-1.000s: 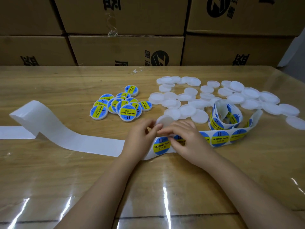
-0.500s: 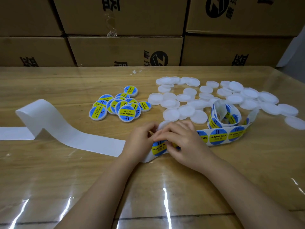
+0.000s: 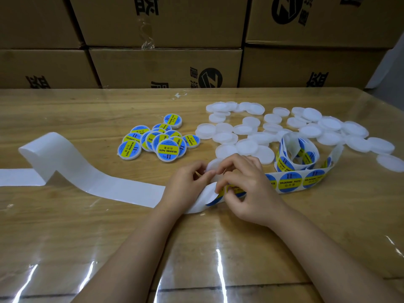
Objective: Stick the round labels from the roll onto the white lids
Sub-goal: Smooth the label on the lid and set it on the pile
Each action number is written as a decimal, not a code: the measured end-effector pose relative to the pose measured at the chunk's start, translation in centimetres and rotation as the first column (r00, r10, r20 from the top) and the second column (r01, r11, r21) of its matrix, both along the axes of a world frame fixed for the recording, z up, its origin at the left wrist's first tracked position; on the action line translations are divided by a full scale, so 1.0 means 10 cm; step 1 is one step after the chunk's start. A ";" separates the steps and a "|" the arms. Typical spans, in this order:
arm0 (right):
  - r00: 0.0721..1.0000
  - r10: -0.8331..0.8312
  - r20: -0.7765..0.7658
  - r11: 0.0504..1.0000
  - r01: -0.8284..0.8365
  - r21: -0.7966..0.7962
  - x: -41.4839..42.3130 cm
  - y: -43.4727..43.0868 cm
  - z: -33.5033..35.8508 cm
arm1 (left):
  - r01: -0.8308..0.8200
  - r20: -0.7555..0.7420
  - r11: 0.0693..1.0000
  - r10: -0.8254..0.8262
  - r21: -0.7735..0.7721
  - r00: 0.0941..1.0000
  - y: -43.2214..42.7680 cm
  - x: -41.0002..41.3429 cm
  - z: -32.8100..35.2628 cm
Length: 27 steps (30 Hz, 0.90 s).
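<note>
While left hand pinches backing strip, right hand pinches label edge, peeling; next, likely: centre it on white lid at 12 o'clock of hands

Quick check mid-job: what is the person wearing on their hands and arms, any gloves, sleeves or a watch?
Nothing worn shows. The left hand and right hand are bare, without gloves, and no rings show on the fingers in view. Both forearms, left and right, are uncovered down to the picture's bottom edge: no sleeves, watch or wristband.
</note>
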State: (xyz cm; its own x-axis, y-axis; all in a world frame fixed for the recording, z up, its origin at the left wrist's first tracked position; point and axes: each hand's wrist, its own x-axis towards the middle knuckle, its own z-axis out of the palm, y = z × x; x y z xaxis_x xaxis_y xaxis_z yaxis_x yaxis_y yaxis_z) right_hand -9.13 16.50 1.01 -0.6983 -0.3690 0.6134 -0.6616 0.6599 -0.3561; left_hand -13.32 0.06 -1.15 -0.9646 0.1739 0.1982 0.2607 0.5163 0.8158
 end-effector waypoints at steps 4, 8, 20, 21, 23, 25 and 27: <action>0.997 0.011 0.071 1.000 -0.009 -0.025 0.01 0.00 0.00 | 0.001 0.005 1.000 -0.001 0.001 1.000 -0.01 -0.01 -0.01; 0.994 0.020 0.104 0.998 -0.013 -0.067 0.01 0.00 -0.01 | -0.011 0.016 1.000 0.011 0.002 1.000 -0.02 -0.03 -0.04; 0.952 0.005 0.305 0.758 0.196 -0.623 -0.10 0.09 0.06 | -0.041 0.071 0.931 0.017 0.362 0.997 -0.04 -0.02 0.03; 0.947 -0.022 0.320 0.742 0.230 -0.629 -0.11 0.09 0.05 | -0.030 0.090 0.906 -0.009 0.423 0.996 -0.04 -0.02 0.04; 0.939 -0.050 0.341 0.726 0.268 -0.633 -0.12 0.08 0.05 | 0.000 0.097 0.869 -0.055 0.495 0.994 -0.05 0.00 0.06; 0.932 -0.063 0.357 0.732 0.286 -0.619 -0.12 0.07 0.04 | 0.030 0.092 0.850 -0.092 0.525 0.991 -0.06 0.00 0.07; 0.928 -0.092 0.362 0.754 0.302 -0.584 -0.11 0.06 0.04 | 0.051 0.094 0.831 -0.123 0.554 0.988 -0.06 0.01 0.07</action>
State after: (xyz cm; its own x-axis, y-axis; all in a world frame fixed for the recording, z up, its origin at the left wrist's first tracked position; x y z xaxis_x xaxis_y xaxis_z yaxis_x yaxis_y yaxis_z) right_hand -10.27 17.13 1.39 -0.8937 0.1850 0.4087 -0.3365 0.3263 -0.8834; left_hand -13.25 -0.49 -0.44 -0.9732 0.1560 0.1692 0.1639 -0.0458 0.9854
